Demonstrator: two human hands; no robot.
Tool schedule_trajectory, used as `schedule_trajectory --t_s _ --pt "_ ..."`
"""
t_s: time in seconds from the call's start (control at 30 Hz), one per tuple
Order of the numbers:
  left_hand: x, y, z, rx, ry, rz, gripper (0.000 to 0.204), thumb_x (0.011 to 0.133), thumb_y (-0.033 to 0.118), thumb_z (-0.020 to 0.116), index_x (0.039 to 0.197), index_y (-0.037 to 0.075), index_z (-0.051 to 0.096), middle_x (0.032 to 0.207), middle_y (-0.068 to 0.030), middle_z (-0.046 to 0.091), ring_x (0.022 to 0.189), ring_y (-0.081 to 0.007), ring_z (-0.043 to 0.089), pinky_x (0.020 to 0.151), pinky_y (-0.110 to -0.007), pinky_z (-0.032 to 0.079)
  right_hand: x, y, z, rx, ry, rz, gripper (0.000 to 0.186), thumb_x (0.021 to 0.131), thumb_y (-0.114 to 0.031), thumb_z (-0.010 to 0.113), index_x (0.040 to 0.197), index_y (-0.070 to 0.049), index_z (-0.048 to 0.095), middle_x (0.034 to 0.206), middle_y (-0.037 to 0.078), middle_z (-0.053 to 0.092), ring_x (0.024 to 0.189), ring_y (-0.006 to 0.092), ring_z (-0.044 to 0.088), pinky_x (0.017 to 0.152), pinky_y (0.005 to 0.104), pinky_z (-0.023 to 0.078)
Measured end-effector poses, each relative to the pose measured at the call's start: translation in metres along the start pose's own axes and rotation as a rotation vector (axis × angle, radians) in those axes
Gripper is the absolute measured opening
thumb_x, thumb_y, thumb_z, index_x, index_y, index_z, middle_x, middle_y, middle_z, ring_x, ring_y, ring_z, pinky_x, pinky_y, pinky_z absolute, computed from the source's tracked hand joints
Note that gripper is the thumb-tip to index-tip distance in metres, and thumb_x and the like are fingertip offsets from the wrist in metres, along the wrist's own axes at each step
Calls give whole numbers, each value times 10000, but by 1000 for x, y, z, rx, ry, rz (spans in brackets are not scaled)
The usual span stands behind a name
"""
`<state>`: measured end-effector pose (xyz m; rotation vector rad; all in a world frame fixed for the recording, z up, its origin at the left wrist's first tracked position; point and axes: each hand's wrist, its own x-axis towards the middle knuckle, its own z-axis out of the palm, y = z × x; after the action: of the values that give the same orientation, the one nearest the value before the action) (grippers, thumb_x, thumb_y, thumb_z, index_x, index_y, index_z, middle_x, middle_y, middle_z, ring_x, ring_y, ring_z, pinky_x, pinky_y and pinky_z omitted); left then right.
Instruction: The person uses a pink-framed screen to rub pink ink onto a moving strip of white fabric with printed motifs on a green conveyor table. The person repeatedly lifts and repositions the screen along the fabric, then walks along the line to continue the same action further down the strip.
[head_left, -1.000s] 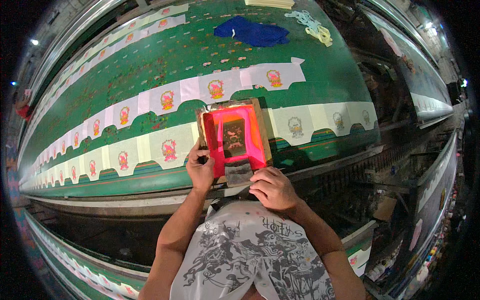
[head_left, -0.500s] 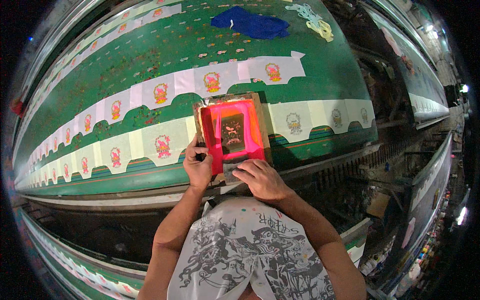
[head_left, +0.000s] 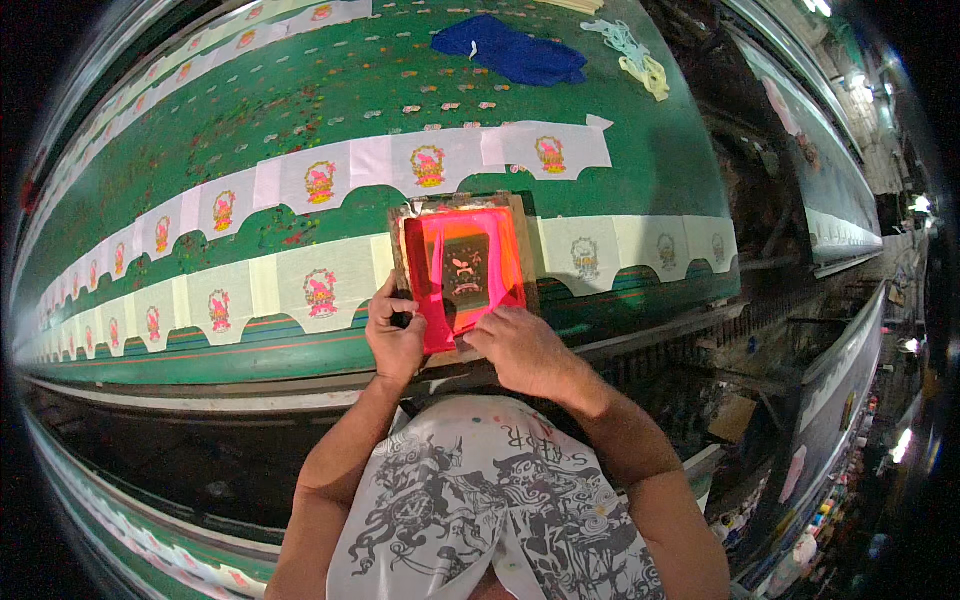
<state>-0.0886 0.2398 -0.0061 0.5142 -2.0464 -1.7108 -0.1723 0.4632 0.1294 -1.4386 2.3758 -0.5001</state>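
Observation:
A wooden-framed printing screen (head_left: 531,263) with bright pink and orange ink (head_left: 505,255) and a dark stencilled centre lies on the near strip of cream fabric (head_left: 260,325). My left hand (head_left: 395,330) grips the left side of the frame near its lower corner, thumb bent inward. My right hand (head_left: 520,350) is closed on what looks like a dark squeegee at the lower end of the screen, mostly hidden under the fingers. Cream pieces to the left bear pink and yellow emblems; those to the right show grey ones. A farther row of printed pieces (head_left: 370,165) runs behind.
The long green table (head_left: 640,140) carries a dark blue cloth (head_left: 520,55) and a pale bundle of straps (head_left: 625,55) at the back. Another long table (head_left: 835,180) stands to the right across a dark gap. Further rails and shelves with small coloured items line the lower right.
My right hand has moved up and forward from the lower right of the frame, over the lower part of the inked screen. My left hand keeps its grip. The view has shifted slightly.

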Motion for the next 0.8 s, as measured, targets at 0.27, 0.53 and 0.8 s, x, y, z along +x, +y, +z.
schedule_trajectory --t_s 0.27,0.53,0.8 --pt "6 -2 2 -304 27 -80 155 966 -96 722 1077 12 726 1557 -270 616 1475 -327 582 1203 -405 441 80 66 -32 15 91 52 343 851 1 690 1175 -48 788 1149 184 746 1153 390 706 1050 508 560" --pt "15 11 -7 -163 -15 -110 219 926 -152 711 1076 8 720 1517 -255 628 1407 -324 625 1183 -400 460 99 83 -7 -124 299 68 373 888 -39 672 1252 -39 755 1217 149 705 1179 376 665 1058 499 540" --pt "16 1 -7 -54 -6 -53 234 890 -152 738 1049 17 709 1470 -252 646 1383 -333 634 1168 -411 469 29 26 40 -179 287 0 397 952 -197 652 1322 -69 716 1199 100 666 1118 316 648 994 483 537"
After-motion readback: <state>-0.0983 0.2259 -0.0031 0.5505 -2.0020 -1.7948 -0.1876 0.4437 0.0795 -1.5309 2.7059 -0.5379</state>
